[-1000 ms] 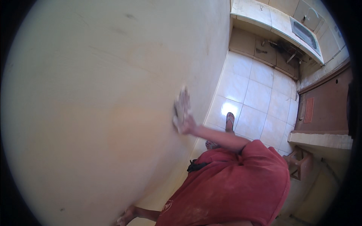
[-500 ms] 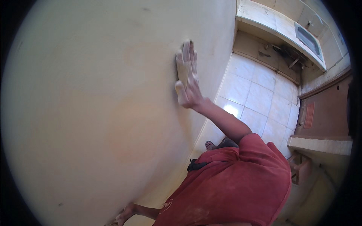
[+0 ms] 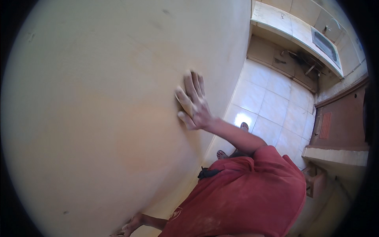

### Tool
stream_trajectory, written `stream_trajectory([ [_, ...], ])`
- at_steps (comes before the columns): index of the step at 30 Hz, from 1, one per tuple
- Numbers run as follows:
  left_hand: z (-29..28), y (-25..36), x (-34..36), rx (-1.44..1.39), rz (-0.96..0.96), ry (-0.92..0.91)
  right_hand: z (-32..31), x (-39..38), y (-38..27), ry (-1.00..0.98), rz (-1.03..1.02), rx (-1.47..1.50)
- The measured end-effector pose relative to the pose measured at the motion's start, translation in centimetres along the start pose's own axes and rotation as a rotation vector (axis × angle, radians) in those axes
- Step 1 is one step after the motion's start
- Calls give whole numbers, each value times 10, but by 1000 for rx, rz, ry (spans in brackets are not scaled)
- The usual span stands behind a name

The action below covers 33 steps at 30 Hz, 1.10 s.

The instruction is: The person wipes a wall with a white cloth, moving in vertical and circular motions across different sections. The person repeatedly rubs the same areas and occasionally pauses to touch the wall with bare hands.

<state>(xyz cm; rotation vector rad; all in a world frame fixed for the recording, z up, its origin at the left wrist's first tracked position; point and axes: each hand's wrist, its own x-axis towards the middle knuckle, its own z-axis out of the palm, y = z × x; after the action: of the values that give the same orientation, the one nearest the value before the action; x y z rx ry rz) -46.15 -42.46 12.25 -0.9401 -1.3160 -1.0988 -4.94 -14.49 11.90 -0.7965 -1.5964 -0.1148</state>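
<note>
My right hand (image 3: pixel 194 103) lies spread and flat against the pale, cream-coloured wall (image 3: pixel 98 87), its fingers and thumb whitened with dust. A flat beige piece, apparently sandpaper (image 3: pixel 188 109), shows between the thumb and forefinger and is pressed to the wall under the hand. Down at the lower left, my left hand (image 3: pixel 128 228) rests on the wall with its fingers stretched out, partly cut off by the picture's edge. Faint brownish patches mark the wall around and below the right hand.
Glossy light tiles (image 3: pixel 262 96) cover the floor to the right, where my feet (image 3: pixel 222 154) stand close to the wall. Beyond is a counter (image 3: pixel 276 19) with a metal sink (image 3: pixel 325 46). A brown door (image 3: pixel 341 114) and a hollow brick block (image 3: pixel 315 179) are at the right.
My right hand has slid down the wall, its fingers spreading and tilting left. My left hand stays where it was. A second foot has come into sight on the tiles.
</note>
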Motion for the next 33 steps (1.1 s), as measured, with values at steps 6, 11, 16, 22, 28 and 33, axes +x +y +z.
stream_trajectory([
  [6, 24, 86, 44, -12, 3, -4, 8, -24, -1, -34, -64, -31],
  [11, 12, 32, 5, -6, -4, 23, 44, -197, 13, -196, 72, -19],
  [16, 13, 23, 14, -14, -7, 56, 37, -106, 3, -55, 54, 4],
  [22, 31, 40, 24, -10, -21, 55, 2, 40, -17, -7, -57, 7],
  [28, 26, 31, 16, 47, -26, 73, 54, -138, 26, -78, -65, -57],
  [33, 31, 41, 22, 54, -47, 105, 51, -166, 24, -145, 63, 0],
])
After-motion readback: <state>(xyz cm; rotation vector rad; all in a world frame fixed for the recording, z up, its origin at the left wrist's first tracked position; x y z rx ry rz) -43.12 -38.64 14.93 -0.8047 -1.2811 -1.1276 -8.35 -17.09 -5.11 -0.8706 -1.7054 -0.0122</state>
